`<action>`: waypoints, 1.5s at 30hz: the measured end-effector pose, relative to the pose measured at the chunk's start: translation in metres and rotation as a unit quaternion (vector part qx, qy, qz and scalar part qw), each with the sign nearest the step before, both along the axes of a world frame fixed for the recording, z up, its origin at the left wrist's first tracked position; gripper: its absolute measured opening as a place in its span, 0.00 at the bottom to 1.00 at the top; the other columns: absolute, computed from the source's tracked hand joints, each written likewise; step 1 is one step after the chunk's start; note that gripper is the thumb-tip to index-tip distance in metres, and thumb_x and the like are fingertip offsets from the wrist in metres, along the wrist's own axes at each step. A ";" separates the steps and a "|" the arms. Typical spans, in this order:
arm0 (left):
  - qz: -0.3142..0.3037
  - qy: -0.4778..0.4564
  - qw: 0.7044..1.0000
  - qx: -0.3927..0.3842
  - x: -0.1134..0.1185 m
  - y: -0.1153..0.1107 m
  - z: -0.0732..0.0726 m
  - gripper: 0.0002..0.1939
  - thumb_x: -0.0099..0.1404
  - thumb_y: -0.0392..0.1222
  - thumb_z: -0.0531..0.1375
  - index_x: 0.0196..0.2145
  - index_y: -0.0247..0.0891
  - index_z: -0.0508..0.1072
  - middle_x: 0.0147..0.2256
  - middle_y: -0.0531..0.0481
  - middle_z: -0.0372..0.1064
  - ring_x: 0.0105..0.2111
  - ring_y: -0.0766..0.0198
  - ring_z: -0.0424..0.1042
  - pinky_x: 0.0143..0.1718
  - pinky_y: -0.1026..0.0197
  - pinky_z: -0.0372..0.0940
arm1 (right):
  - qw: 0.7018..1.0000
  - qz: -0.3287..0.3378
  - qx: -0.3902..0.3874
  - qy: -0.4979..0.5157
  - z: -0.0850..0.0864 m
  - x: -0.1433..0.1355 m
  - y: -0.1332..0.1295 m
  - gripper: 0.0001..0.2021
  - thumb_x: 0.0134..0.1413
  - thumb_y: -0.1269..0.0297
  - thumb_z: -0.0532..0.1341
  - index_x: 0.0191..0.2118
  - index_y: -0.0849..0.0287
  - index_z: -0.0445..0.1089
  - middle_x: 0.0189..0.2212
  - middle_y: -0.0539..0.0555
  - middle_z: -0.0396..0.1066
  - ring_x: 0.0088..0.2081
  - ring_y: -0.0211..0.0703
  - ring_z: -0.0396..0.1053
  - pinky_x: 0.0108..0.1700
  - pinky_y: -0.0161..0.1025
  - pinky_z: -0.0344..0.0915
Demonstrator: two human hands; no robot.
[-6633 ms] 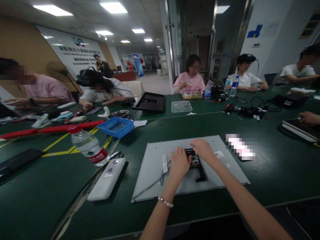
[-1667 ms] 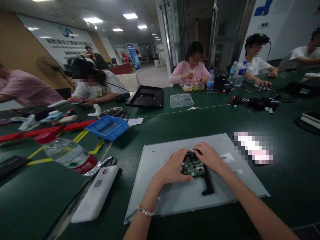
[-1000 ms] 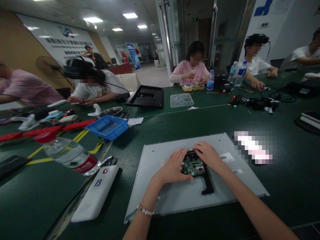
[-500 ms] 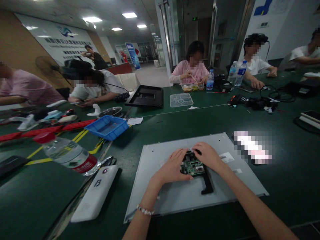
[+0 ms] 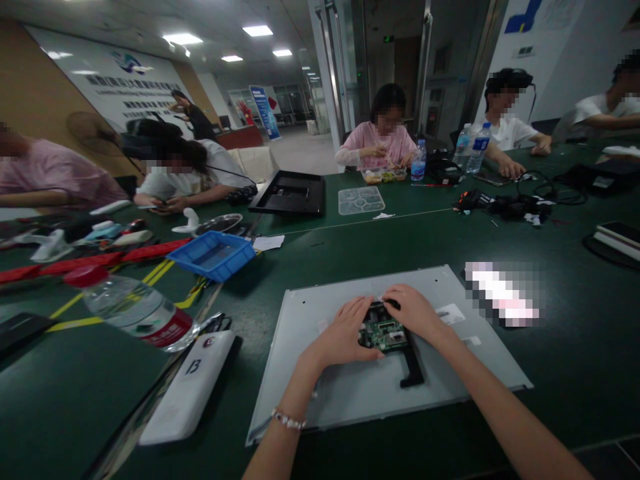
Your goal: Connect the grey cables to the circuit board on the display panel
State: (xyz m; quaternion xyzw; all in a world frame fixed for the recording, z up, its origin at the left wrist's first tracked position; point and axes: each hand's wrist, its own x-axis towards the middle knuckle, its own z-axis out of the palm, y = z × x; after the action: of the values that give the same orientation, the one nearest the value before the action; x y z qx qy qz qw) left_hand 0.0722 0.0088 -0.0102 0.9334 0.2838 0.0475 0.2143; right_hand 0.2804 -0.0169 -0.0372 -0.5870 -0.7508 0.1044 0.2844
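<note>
A flat grey metal panel lies on the green table in front of me. On it sits a green circuit board in a black bracket, whose hooked arm points towards me. My left hand grips the board's left side, thumb along the near edge and fingers towards the far edge. At the far right corner of the bracket, my right hand is closed with curled fingers. What its fingertips pinch is hidden.
Left of the panel are a white power bank, a tilted water bottle and a blue tray. A phone with a bright, blurred screen lies to the right. Further back are a black plastic cover, a clear lid and several seated people.
Both hands keep nearly the same place on the board and bracket. The whole view has shifted very slightly. A person across the table has lowered their chopsticks a little.
</note>
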 end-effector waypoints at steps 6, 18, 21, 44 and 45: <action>0.001 -0.006 1.000 0.002 0.000 0.000 -0.001 0.54 0.48 0.64 0.61 0.63 0.34 0.41 0.62 0.40 0.41 0.62 0.49 0.41 0.62 0.49 0.41 | 1.000 0.008 0.000 -0.005 -0.003 0.001 0.001 0.09 0.55 0.72 0.55 0.37 0.59 0.72 0.36 0.54 0.71 0.41 0.41 0.65 0.47 0.37 0.60; -0.001 -0.011 1.000 0.006 0.000 0.000 -0.001 0.54 0.48 0.63 0.62 0.63 0.37 0.40 0.63 0.42 0.41 0.62 0.50 0.41 0.62 0.49 0.41 | 1.000 -0.015 0.027 0.004 -0.003 0.003 0.004 0.09 0.57 0.71 0.54 0.37 0.59 0.72 0.38 0.55 0.70 0.43 0.42 0.65 0.47 0.38 0.60; -0.001 -0.011 1.000 0.002 0.000 0.000 0.000 0.54 0.48 0.63 0.61 0.63 0.37 0.40 0.63 0.41 0.41 0.62 0.49 0.41 0.61 0.48 0.41 | 1.000 -0.008 0.012 -0.002 -0.002 0.002 0.003 0.09 0.56 0.71 0.54 0.37 0.59 0.72 0.37 0.55 0.71 0.42 0.42 0.65 0.47 0.38 0.60; 0.002 0.001 1.000 -0.010 0.001 0.000 0.003 0.54 0.48 0.64 0.61 0.63 0.37 0.40 0.63 0.41 0.40 0.62 0.48 0.40 0.61 0.48 0.41 | 1.000 -0.004 0.001 -0.001 -0.002 0.000 0.001 0.10 0.57 0.70 0.53 0.38 0.59 0.72 0.37 0.55 0.71 0.42 0.41 0.65 0.47 0.37 0.60; 0.001 0.000 1.000 -0.009 0.001 0.000 0.003 0.54 0.48 0.64 0.61 0.63 0.37 0.41 0.63 0.41 0.40 0.62 0.48 0.40 0.61 0.48 0.41 | 1.000 -0.007 0.008 0.004 -0.001 0.000 0.001 0.10 0.57 0.70 0.53 0.38 0.59 0.72 0.37 0.55 0.71 0.42 0.41 0.65 0.47 0.38 0.60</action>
State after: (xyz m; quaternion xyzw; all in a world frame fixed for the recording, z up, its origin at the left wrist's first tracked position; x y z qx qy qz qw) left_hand 0.0732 0.0087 -0.0070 0.9310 0.2856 0.0449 0.2229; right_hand 0.2808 -0.0159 -0.0384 -0.5892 -0.7467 0.0986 0.2924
